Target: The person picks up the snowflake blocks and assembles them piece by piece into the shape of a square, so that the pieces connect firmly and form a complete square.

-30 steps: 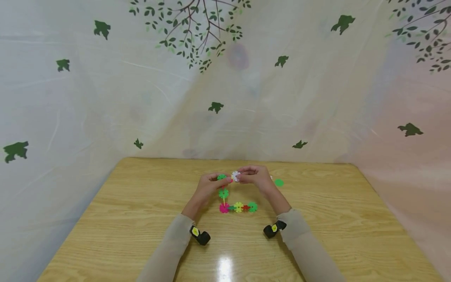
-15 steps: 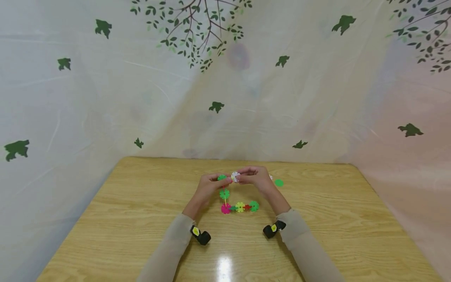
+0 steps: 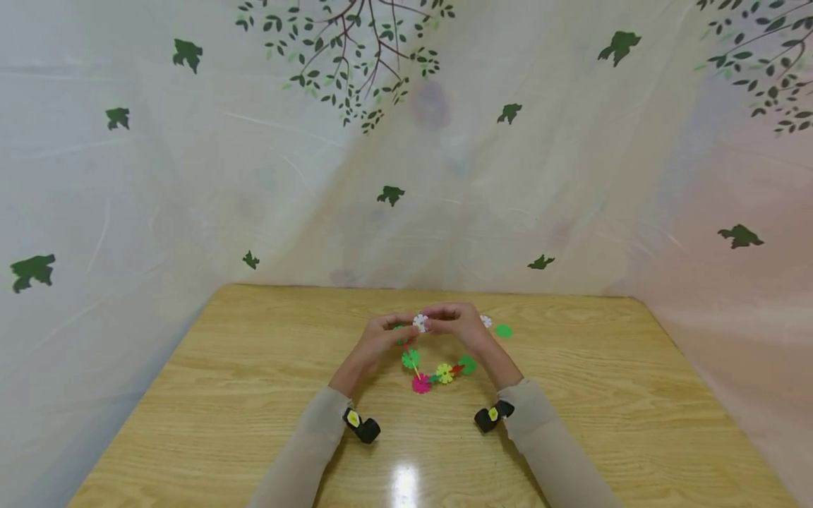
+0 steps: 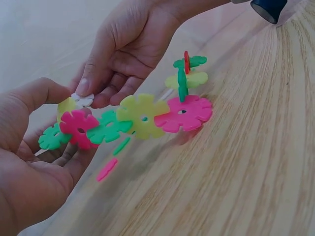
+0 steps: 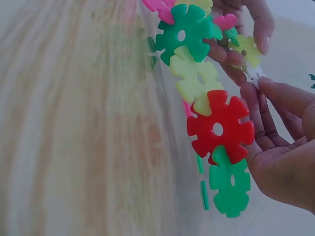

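A chain of interlocking plastic flower discs bends in an L between my hands, with a pink disc (image 4: 184,114) at the corner. My left hand (image 3: 381,339) holds the chain's far end, its fingers around a yellow disc (image 5: 246,50) and the green and pink discs beside it. Between right thumb and fingers, my right hand (image 3: 459,326) pinches a white disc (image 3: 420,323), which meets the yellow disc's edge. The other arm of the chain runs through green, yellow and red discs (image 5: 219,129) to a green end disc (image 5: 230,183), held by neither hand.
Behind my right hand, a loose white disc (image 3: 485,321) and a green disc (image 3: 504,331) lie on the wooden table (image 3: 254,395). A printed cloth (image 3: 444,233) stands along the table's back edge. Black cameras (image 3: 362,425) are strapped at both wrists.
The chain has swung, its corner and free end shifting right, with the pink corner nearer to me. The white disc has moved slightly left, closer against my left fingers.
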### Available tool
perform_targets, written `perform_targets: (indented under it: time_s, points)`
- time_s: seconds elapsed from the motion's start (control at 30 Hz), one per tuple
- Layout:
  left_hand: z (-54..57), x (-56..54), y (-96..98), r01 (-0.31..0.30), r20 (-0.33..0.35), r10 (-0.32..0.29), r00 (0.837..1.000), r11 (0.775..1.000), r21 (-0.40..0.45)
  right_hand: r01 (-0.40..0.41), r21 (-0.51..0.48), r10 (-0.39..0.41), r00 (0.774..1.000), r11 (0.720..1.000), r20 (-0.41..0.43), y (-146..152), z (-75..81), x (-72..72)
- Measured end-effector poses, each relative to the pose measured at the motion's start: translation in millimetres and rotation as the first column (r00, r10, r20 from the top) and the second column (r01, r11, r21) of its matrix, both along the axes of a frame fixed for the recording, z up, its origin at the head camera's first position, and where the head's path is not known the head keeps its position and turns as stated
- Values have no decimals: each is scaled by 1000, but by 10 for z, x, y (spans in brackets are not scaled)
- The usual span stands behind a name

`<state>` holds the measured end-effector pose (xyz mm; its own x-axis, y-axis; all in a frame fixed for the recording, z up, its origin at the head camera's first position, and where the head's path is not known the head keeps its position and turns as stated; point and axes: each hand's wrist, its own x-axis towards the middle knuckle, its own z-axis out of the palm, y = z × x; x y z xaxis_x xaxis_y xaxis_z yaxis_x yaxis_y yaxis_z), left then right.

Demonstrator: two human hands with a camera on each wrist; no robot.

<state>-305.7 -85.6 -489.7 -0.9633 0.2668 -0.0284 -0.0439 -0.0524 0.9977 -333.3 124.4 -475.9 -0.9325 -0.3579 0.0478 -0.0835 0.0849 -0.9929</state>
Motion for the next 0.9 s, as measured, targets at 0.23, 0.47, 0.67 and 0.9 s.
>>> perform_targets:
  time_s: [0.23,0.47,0.67,0.9]
  points:
    - [-4,19,28,-30,28,29,999,999,44,-27,47,27,1000,999,-7,13,22,25]
    - [-15,18,41,-46,28,45,999,998,42,-2,105,5,1000,994,-26,125,121,9]
    - [-28,5,37,-30,-5,31,1000,999,32,39,186,-31,998,982,-46,432,236,-70]
    - [-17,-2,37,-39,-12,40,999,999,30,59,392,-4,990,918,-138,894,243,-173]
